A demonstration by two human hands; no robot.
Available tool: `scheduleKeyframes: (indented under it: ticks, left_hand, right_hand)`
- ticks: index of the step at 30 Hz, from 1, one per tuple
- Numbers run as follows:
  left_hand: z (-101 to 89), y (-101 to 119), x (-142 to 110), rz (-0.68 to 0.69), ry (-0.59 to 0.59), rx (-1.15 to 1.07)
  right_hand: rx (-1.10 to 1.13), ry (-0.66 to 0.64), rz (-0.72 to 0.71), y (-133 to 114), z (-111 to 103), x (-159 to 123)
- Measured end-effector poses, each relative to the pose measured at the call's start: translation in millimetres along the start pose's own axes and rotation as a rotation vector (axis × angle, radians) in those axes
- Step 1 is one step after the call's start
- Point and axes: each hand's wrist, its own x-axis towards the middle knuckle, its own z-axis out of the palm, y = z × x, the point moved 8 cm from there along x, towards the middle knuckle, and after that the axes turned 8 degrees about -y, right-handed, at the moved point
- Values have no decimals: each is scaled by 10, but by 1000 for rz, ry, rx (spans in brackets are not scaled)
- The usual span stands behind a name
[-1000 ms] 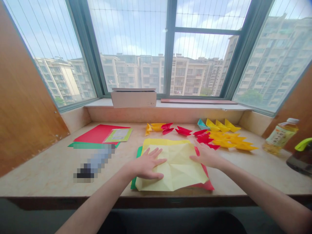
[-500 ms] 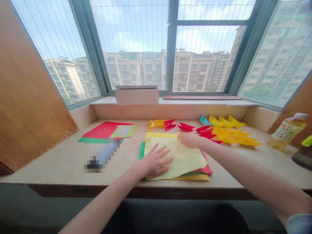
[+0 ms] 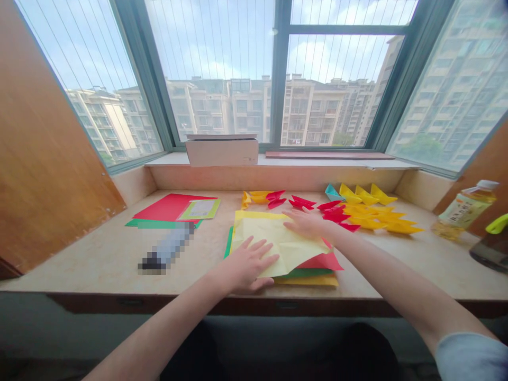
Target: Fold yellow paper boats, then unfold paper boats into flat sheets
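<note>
A creased pale yellow sheet of paper [image 3: 273, 235] lies on top of a stack of coloured paper. Below it, edges of red paper [image 3: 327, 261], green paper [image 3: 305, 273] and deeper yellow paper [image 3: 317, 280] stick out. My left hand [image 3: 250, 264] rests flat on the sheet's near left part, fingers spread. Over its far right part lies my right hand [image 3: 307, 222], fingers stretched out to the left. Just beyond it are folded red paper boats [image 3: 335, 213], and several yellow paper boats [image 3: 369, 217] stand to their right.
Red paper [image 3: 164, 206] with a green-edged packet [image 3: 200, 209] lies at the left, near a blurred-out object [image 3: 169, 247]. A bottle of yellow liquid [image 3: 464, 209] and a dark kettle [image 3: 492, 246] stand at the right. A white box [image 3: 222, 152] sits on the sill.
My right hand has gone from the sheet's right edge to its far side, with fingers bent, then stretched out. The sheet has shifted away from me, uncovering more paper at the near edge.
</note>
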Motion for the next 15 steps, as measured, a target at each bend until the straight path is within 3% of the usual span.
scheduleKeyframes:
  ticks: [6, 15]
  left_hand:
    - [-46, -132, -29, -7, 21, -22]
    - [-8, -144, -143, 9, -1, 1]
  right_hand:
    - [64, -40, 11, 113, -57, 82]
    - [69, 1, 23, 225, -54, 187]
